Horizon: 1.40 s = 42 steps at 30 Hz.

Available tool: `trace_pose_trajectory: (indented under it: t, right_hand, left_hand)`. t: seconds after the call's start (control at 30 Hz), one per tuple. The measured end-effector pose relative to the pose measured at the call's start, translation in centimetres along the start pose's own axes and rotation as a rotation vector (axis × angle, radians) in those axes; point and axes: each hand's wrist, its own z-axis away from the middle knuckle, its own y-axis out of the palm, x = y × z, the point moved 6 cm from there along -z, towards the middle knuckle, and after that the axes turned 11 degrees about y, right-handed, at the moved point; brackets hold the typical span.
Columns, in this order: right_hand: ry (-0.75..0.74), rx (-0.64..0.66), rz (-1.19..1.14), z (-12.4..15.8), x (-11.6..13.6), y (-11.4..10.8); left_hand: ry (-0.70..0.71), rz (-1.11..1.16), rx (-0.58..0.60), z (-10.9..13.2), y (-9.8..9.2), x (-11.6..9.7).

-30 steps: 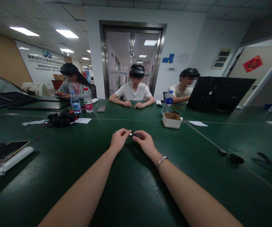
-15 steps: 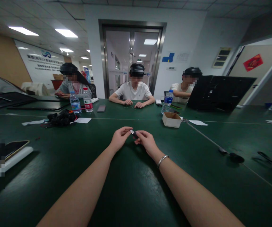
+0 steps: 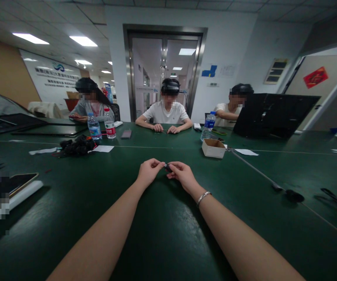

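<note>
Above the green table (image 3: 145, 234), both hands meet around a small black-and-silver object (image 3: 167, 168), too small here for me to name its kind. My right hand (image 3: 183, 174) pinches its black body between thumb and fingertips. At its left end, the thumb and fingers of my left hand (image 3: 149, 171) are pinched together and cover most of the silver part. A silver bracelet (image 3: 203, 198) circles my right wrist.
Beyond my hands stands a small open box (image 3: 213, 150). Black cables (image 3: 76, 146) lie to the left near two bottles (image 3: 94, 127). A phone (image 3: 22, 185) rests on something white at left. Several people sit around; a black monitor (image 3: 275, 115) stands right.
My left fingers have closed over the silver end, which showed more before. The black body now looks shorter between my hands. My right hand has hardly moved.
</note>
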Motion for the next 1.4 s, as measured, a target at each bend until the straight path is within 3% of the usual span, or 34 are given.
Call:
trace_pose_trajectory:
  t: [0.33, 0.63, 0.8, 0.97, 1.13, 1.3, 1.4]
  right_hand:
    - [-0.01, 0.026, 0.002, 0.2, 0.1, 0.3]
    - [0.017, -0.001, -0.054, 0.1, 0.1, 0.2]
    - [0.018, 0.008, -0.032, 0.0, -0.1, 0.3]
    - [-0.001, 0.011, 0.022, -0.2, -0.1, 0.3]
    - [-0.013, 0.002, 0.062, -0.5, -0.3, 0.2]
    - [-0.05, -0.019, 0.076, -0.6, -0.2, 0.1]
    - [-0.059, -0.016, 0.087, -0.5, -0.1, 0.1]
  left_hand:
    - [-0.005, -0.138, -0.067, 0.5, -0.3, -1.0]
    - [0.075, 0.233, 0.01, -0.1, 0.7, -0.6]
    - [-0.076, 0.2, -0.021, 0.1, 0.6, 0.3]
    - [0.004, 0.264, 0.063, 0.0, 1.1, -0.2]
    - [-0.165, 0.153, 0.114, 0.5, 1.4, 1.1]
    - [-0.026, 0.193, 0.078, 0.2, 1.2, 0.8]
    - [-0.158, 0.201, 0.076, 0.3, 1.2, 1.7]
